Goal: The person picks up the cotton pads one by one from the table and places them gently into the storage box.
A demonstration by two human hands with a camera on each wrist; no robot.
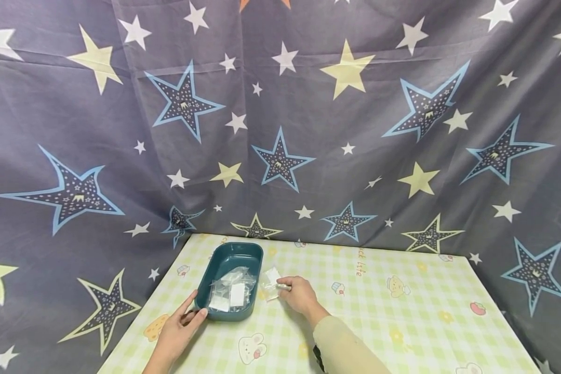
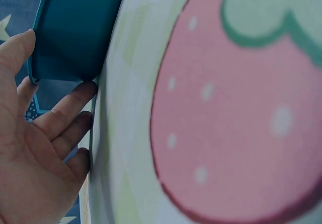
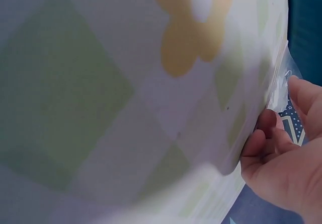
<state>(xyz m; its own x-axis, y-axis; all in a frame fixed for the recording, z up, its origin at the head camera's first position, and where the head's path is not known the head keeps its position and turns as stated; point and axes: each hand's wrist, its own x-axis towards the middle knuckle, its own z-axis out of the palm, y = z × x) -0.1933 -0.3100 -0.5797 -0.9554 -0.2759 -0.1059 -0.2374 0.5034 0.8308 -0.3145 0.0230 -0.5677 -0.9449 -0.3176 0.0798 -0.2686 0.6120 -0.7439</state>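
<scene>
In the head view a dark teal rectangular bin [image 1: 235,315] stands on the table. Several clear plastic packets with white pieces inside [image 1: 236,295] lie heaped in its near half. My left hand [image 1: 179,327] holds the bin's near left corner, thumb at the front and index finger along the left side. In the left wrist view the thumb meets the rim and the other fingers [image 2: 70,105] spread low by the base. Right of the bin, my right hand [image 1: 300,296] pinches another clear packet [image 1: 272,278] by its near edge, close over the tabletop.
A green-and-white checked cloth with cartoon prints [image 1: 369,311] covers the table. Behind and at both sides hangs a dark grey curtain with stars [image 1: 308,124], meeting the table's far edge. The bin stands near the left edge.
</scene>
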